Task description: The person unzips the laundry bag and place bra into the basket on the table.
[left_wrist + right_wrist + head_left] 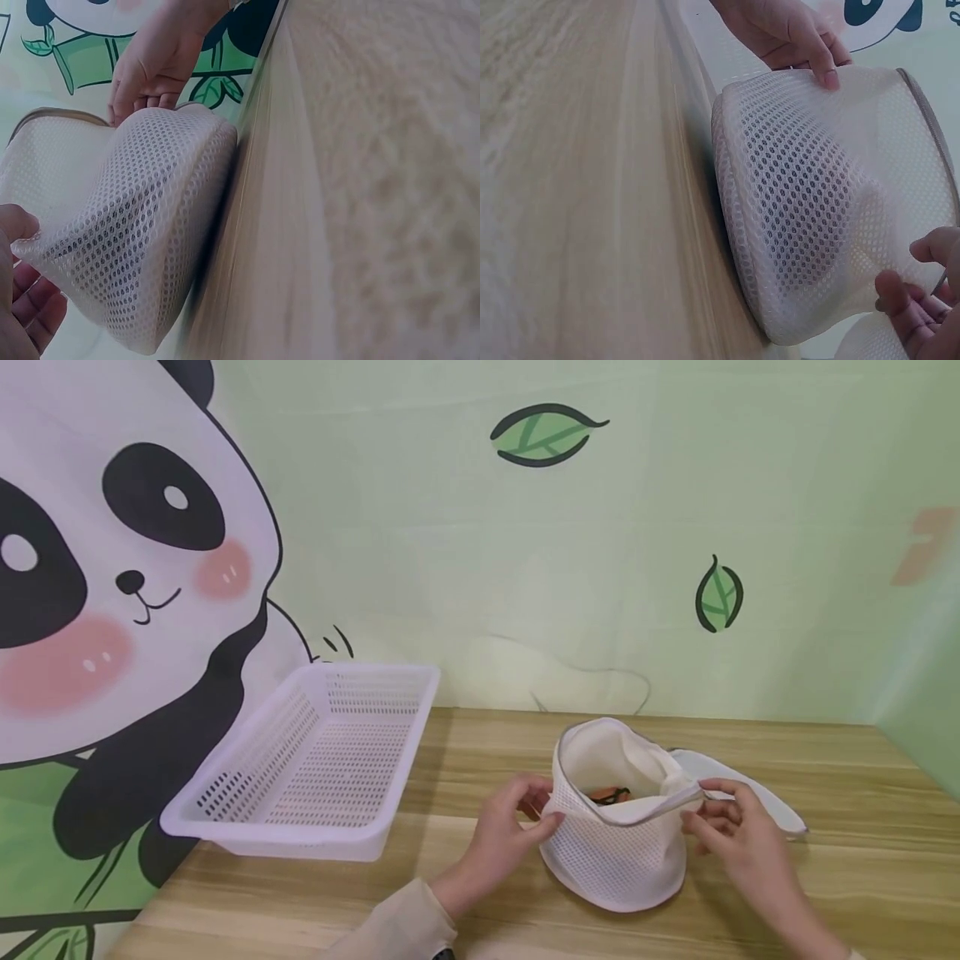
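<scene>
A white mesh laundry bag (611,860) stands upright on the table with its zipped mouth open. Its round lid (757,797) is folded back to the right, behind the right hand. Inside, partly hidden by the wall, lies a small orange-and-black item (611,796). My left hand (506,827) holds the bag's left side between thumb and fingers, and the left wrist view shows the thumb pinching the mesh (135,217). With curled fingers my right hand (738,839) grips the right side at the zip rim. Dark contents show through the mesh in the right wrist view.
A white perforated plastic basket (375,832) stands at the left of the wooden table (480,910). Behind the table rises a green wall (450,527) printed with a panda and leaves.
</scene>
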Motion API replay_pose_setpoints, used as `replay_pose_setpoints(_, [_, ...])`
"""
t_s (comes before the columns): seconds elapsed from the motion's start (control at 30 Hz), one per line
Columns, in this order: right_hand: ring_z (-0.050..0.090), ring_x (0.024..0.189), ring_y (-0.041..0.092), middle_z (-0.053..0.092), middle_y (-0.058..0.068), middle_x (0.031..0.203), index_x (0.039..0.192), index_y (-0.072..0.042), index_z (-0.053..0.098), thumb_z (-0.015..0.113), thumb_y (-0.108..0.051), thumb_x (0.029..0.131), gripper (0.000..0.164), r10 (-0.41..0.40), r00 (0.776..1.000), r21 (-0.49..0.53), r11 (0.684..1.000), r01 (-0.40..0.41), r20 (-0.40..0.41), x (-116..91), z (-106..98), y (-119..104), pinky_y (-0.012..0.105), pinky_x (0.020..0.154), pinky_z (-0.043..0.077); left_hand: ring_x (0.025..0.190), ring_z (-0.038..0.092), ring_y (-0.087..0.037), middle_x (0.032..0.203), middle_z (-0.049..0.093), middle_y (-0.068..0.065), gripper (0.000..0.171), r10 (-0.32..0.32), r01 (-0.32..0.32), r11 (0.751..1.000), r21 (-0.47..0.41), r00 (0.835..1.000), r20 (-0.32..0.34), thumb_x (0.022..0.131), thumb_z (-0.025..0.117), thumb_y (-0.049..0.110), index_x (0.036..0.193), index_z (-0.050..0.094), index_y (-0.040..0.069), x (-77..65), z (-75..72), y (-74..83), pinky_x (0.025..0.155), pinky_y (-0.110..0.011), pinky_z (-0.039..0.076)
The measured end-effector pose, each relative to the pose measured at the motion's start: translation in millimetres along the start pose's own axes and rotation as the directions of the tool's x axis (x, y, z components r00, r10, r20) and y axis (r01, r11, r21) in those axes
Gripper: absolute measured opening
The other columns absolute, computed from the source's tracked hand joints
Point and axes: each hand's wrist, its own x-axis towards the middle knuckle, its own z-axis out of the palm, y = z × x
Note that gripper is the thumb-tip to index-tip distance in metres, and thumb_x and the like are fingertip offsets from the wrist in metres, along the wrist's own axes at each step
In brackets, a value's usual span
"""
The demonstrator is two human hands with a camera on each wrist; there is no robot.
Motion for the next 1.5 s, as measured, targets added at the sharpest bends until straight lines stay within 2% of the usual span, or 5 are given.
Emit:
replay_pose_setpoints(0.23, [0.06, 0.061, -0.001, 0.061, -0.016, 0.075, 0.117, 0.008, 0.05, 0.066, 0.004, 0.085, 0.036, -0.043, 0.998, 0.048, 0.998, 0.045, -0.052, 0, 1, 3, 0.021, 0.053, 0.054, 0.08, 0.06, -0.018, 0.09, 0.066, -0.008, 0.029, 0.013, -0.013, 1.0, 0.016, 1.0, 0.002, 0.08, 0.073, 0.004, 0.108, 0.063, 0.005, -0.6, 0.9, 0.5, 0.072, -0.022, 0.053])
replay_pose_setpoints(0.77, [0.055, 0.07, -0.01, 0.064, 0.013, 0.077, 0.109, 0.006, 0.06, 0.067, 0.011, 0.079, 0.03, -0.224, 0.972, -0.081, 0.973, 0.218, -0.076, -2, -1, 10, 0.013, 0.057, 0.052, 0.087, 0.06, -0.019, 0.097, 0.065, -0.011, 0.034, -0.042, 0.045, 0.997, -0.063, 0.998, 0.057, 0.084, 0.073, 0.018, 0.112, 0.06, 0.004, 3.1, -9.1, 3.5, 0.079, -0.032, 0.054])
replay_pose_setpoints(1.0, [0.051, 0.071, -0.013, 0.066, 0.013, 0.08, 0.103, 0.004, 0.064, 0.069, 0.013, 0.075, 0.03, -0.276, 0.958, -0.174, 0.95, 0.26, -0.076, -3, -1, 10, 0.007, 0.058, 0.046, 0.09, 0.061, -0.024, 0.098, 0.065, -0.013, 0.03, 0.061, -0.063, 0.997, -0.051, 0.998, -0.026, 0.086, 0.07, 0.012, 0.112, 0.06, 0.001, 8.4, -10.9, 11.5, 0.079, -0.031, 0.053])
replay_pose_setpoints(1.27, [0.049, 0.073, -0.013, 0.067, 0.008, 0.083, 0.102, 0.003, 0.064, 0.07, 0.012, 0.074, 0.029, -0.317, 0.947, -0.209, 0.931, 0.3, -0.052, -4, -1, 11, 0.007, 0.058, 0.045, 0.092, 0.061, -0.022, 0.1, 0.064, -0.011, 0.026, 0.22, -0.215, 0.975, 0.064, 0.97, -0.102, 0.084, 0.07, 0.011, 0.107, 0.061, 0.002, 18.2, -8.8, 22.2, 0.079, -0.026, 0.053])
replay_pose_setpoints(1.5, [0.049, 0.074, -0.014, 0.067, 0.006, 0.083, 0.101, 0.002, 0.065, 0.069, 0.013, 0.073, 0.03, -0.34, 0.939, -0.218, 0.921, 0.324, -0.043, -5, 3, 14, 0.006, 0.06, 0.045, 0.09, 0.061, -0.023, 0.096, 0.064, -0.012, 0.027, 0.278, -0.266, 0.958, 0.106, 0.954, -0.112, 0.082, 0.071, 0.006, 0.106, 0.062, 0.001, 32.3, -1.2, 37.3, 0.078, -0.025, 0.053])
